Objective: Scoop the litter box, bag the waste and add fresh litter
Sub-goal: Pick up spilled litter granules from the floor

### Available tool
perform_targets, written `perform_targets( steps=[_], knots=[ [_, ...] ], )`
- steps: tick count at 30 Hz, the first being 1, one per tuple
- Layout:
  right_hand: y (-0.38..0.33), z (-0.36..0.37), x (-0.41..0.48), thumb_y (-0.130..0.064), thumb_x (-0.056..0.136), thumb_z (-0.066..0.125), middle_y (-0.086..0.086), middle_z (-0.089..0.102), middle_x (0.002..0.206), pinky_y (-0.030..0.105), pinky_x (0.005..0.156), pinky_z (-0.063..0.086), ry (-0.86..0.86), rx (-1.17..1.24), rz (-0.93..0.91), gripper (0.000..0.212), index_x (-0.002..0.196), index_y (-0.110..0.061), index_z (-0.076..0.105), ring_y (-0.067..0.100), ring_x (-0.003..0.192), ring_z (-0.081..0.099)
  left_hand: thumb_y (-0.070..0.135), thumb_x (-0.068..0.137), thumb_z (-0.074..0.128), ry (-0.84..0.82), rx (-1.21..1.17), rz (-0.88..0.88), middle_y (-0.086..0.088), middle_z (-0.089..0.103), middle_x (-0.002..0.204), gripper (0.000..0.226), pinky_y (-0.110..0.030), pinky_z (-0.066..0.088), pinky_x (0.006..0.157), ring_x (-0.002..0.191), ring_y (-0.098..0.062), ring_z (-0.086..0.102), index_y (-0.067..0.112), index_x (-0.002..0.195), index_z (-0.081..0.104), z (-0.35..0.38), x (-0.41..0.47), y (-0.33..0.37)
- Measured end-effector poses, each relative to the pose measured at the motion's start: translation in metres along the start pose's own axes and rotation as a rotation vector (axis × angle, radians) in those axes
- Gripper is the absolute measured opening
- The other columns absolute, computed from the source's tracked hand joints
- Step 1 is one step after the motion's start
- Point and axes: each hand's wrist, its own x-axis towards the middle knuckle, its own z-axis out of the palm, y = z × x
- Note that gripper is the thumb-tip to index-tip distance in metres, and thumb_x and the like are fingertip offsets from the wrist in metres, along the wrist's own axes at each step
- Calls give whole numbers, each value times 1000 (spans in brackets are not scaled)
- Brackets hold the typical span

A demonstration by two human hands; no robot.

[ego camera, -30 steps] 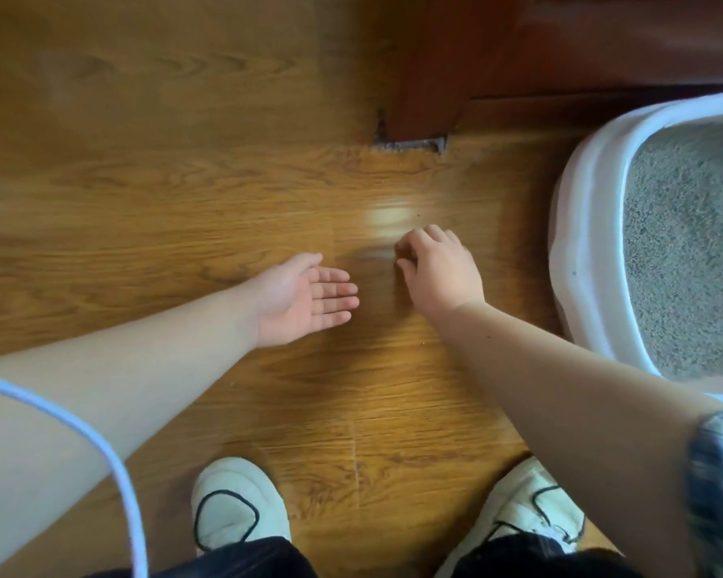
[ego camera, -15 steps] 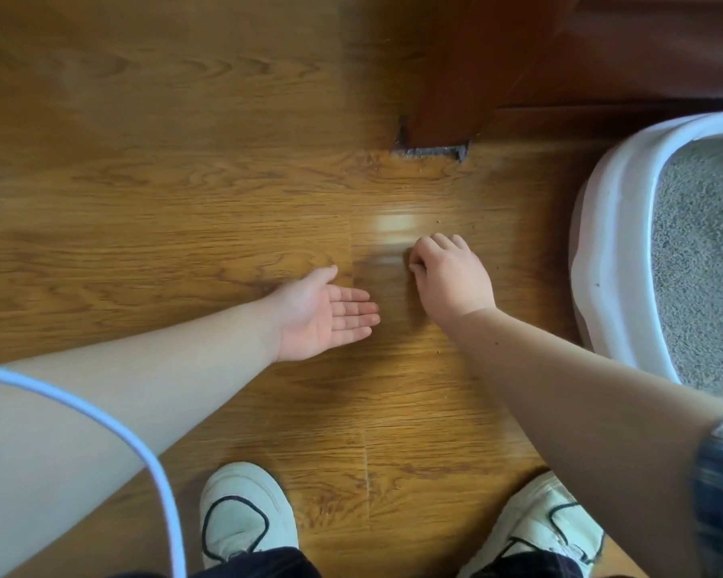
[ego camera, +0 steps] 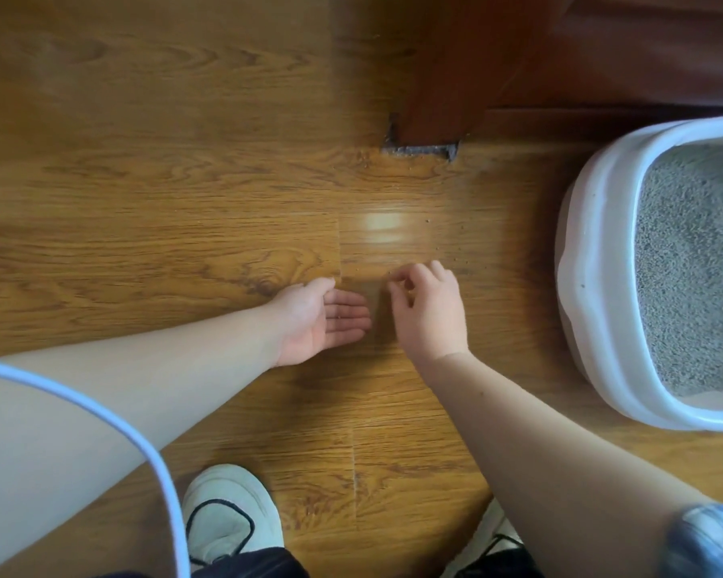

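Both hands are low over the wooden floor, close together but not touching. The left hand lies palm up with its fingers straight and side by side, holding nothing; a tiny speck or two seems to sit on the palm. The right hand is palm down just to its right, fingers curled, with thumb and forefinger drawn together at the tips (whether a grain is caught between them is too small to tell). A few loose grains dot the boards just beyond the right hand. The litter box, white with a rounded rim, stands on the floor at the right edge, well apart from the hands, with grey litter inside. A dark reddish furniture leg meets the floor at the top. Near the bottom are two white shoes, a pale cable crossing the left forearm, and a checked sleeve on the right arm.
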Motion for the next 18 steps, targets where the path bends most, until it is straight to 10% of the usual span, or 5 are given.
perform_targets(
  steps=[18],
  knots=[
    [-3, 4, 21, -20, 93, 59, -1, 59, 93, 39, 80, 46, -41, -125, -115, 6, 91, -17, 63, 23, 91, 49, 33, 108, 31, -11, -24, -25, -25, 72, 106, 49, -43, 57, 88, 102, -35, 70, -6, 115, 61, -8, -4, 4]
  ],
)
